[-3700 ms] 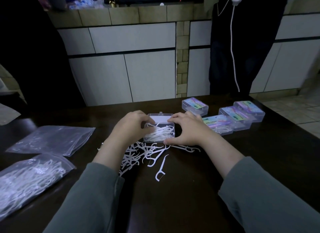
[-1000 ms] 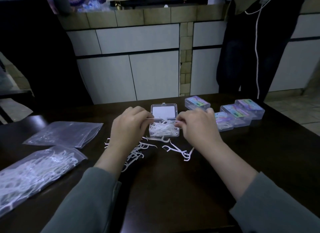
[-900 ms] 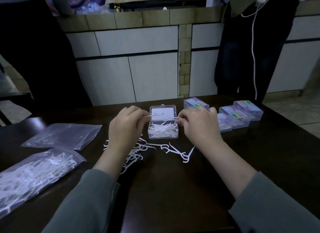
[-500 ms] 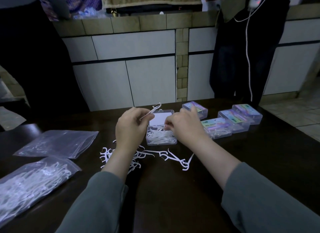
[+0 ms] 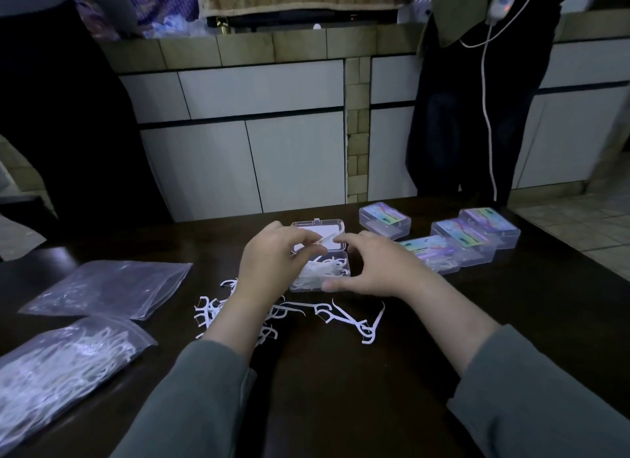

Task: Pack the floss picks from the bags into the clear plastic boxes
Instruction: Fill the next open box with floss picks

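An open clear box [image 5: 335, 273] sits mid-table, partly filled with white floss picks, its lid [image 5: 318, 226] tipped back. My left hand [image 5: 269, 263] pinches one floss pick [image 5: 328, 237] over the box's left side. My right hand [image 5: 375, 268] brackets the box's right side, thumb along the front edge and index finger by the hinge. Loose floss picks [image 5: 354, 321] lie scattered on the table in front of the box, some under my left wrist. At the near left lies a bag of picks [image 5: 61, 365], with a flat empty bag [image 5: 109, 287] behind it.
Several closed labelled boxes [image 5: 462, 241] stand in a cluster to the right of the open one, another [image 5: 384, 219] behind. A person in dark clothes [image 5: 477, 116] stands beyond the dark table's far edge [image 5: 238, 219], a white cable hanging down. Tiled cabinets lie behind.
My left hand has brought the pinched pick down from above the lid toward the box. My right hand has shifted from over the box to its right side, thumb at the front.
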Demonstrator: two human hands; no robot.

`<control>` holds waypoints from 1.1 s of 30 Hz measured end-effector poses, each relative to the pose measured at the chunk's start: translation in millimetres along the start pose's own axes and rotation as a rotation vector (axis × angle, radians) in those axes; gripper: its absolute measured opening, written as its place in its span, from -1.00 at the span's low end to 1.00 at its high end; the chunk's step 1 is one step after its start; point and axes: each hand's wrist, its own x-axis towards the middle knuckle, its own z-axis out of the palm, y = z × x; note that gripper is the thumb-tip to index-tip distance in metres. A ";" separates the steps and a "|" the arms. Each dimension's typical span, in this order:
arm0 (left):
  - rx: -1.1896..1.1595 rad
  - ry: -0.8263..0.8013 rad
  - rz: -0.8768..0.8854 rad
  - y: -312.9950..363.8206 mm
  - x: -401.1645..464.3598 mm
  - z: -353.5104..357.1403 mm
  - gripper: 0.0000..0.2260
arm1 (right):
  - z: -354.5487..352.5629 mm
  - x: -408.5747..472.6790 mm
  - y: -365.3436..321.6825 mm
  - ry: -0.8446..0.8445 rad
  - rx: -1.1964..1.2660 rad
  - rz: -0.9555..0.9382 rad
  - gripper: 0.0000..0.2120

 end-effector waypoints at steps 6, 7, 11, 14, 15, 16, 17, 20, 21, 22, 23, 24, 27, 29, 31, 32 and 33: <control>0.138 -0.308 0.001 -5.4 0.9 2.6 -0.80 | 0.1 -1.1 -0.8 -0.031 -0.009 -0.001 -0.23; 0.153 -0.333 -0.006 -5.7 1.5 1.2 -0.80 | -0.2 -1.8 -0.6 -0.036 0.005 0.009 -0.23; 0.131 -0.343 -0.035 -7.0 4.4 -7.0 -0.77 | -1.7 -4.5 -2.0 -0.049 -0.016 0.009 -0.24; 0.068 -0.420 -0.026 -11.8 2.3 -9.9 -0.85 | -2.9 -5.3 -3.7 -0.060 -0.021 0.015 -0.25; 0.048 -0.446 -0.030 -11.1 1.3 -9.4 -0.87 | -2.9 -5.1 -4.1 -0.061 -0.026 0.012 -0.25; 0.040 -0.450 -0.034 -9.3 0.2 -8.6 -0.88 | -3.1 -5.0 -4.7 -0.060 -0.035 0.008 -0.26; 0.054 -0.436 -0.032 -7.2 -0.2 -7.2 -0.86 | -3.0 -5.0 -5.0 -0.059 -0.049 0.006 -0.25; 0.132 -0.395 0.011 -5.7 0.5 -4.1 -0.82 | -2.6 -5.3 -5.7 -0.041 -0.113 -0.006 -0.25; 0.134 -0.389 0.007 -6.2 1.0 -4.2 -0.81 | -2.0 -5.0 -5.7 -0.034 -0.129 -0.010 -0.25; 0.127 -0.376 -0.008 -7.1 1.1 -4.5 -0.80 | -1.0 -4.3 -5.5 -0.028 -0.140 -0.015 -0.25; 0.122 -0.357 -0.022 -7.8 0.7 -4.1 -0.78 | 0.2 -3.3 -5.1 -0.024 -0.148 -0.019 -0.25; 0.122 -0.344 -0.031 -7.9 -0.2 -2.7 -0.75 | 1.4 -2.4 -4.9 -0.023 -0.154 -0.021 -0.25; 0.099 -0.378 -0.048 -4.5 -2.4 4.1 -0.66 | 3.4 -1.6 -5.1 -0.022 -0.165 -0.022 -0.24; 0.086 -0.380 -0.030 -3.6 -2.8 6.3 -0.71 | 2.6 -2.5 -5.9 -0.022 -0.162 -0.019 -0.24; 0.083 -0.360 0.022 -4.8 -2.6 5.1 -0.79 | 1.4 -4.0 -6.4 -0.025 -0.155 -0.016 -0.24; 0.070 -0.355 0.033 -4.8 -2.7 3.4 -0.81 | 0.6 -5.3 -6.8 -0.028 -0.155 -0.014 -0.25; 0.054 -0.354 0.026 -5.2 -2.7 2.0 -0.83 | -0.4 -6.6 -7.2 -0.030 -0.155 -0.014 -0.25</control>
